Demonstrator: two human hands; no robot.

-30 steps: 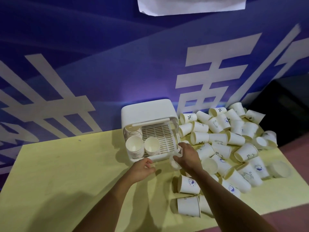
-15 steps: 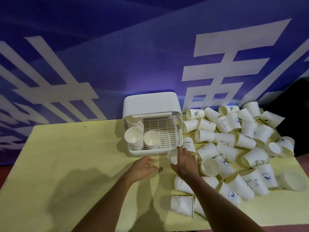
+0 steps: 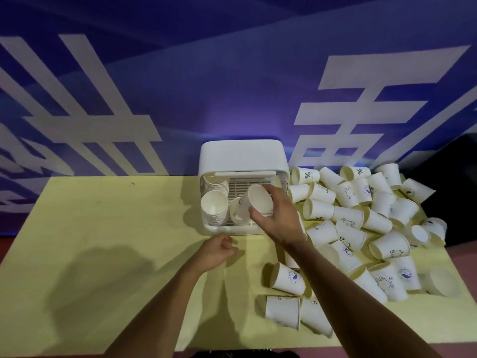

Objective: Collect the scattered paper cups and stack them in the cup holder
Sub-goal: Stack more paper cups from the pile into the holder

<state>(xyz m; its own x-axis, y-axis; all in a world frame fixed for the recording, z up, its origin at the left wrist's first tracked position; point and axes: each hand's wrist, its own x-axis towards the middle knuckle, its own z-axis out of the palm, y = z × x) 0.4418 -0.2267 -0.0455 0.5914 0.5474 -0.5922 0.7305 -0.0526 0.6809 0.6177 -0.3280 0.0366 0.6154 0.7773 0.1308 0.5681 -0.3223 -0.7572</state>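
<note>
A white cup holder [image 3: 242, 157] with a slatted tray stands at the table's back, lid raised. Inside it sit a stack of paper cups [image 3: 214, 208] at the left and a second stack [image 3: 236, 215] beside it. My right hand [image 3: 280, 218] grips one white paper cup [image 3: 258, 200] by its sides, tilted, mouth facing me, just above the second stack. My left hand [image 3: 215, 250] hovers in front of the holder, fingers loosely curled, holding nothing. A pile of scattered paper cups [image 3: 361, 215] covers the table's right side.
The yellow table [image 3: 116, 241] runs left of the holder, its front edge near the bottom of view. A blue banner wall [image 3: 180, 86] with white characters rises right behind the table. More cups [image 3: 286, 303] lie near the front, under my right forearm.
My right hand picked a cup from the pile's edge and carried it left and up over the holder's second stack. My left hand stayed in front of the holder.
</note>
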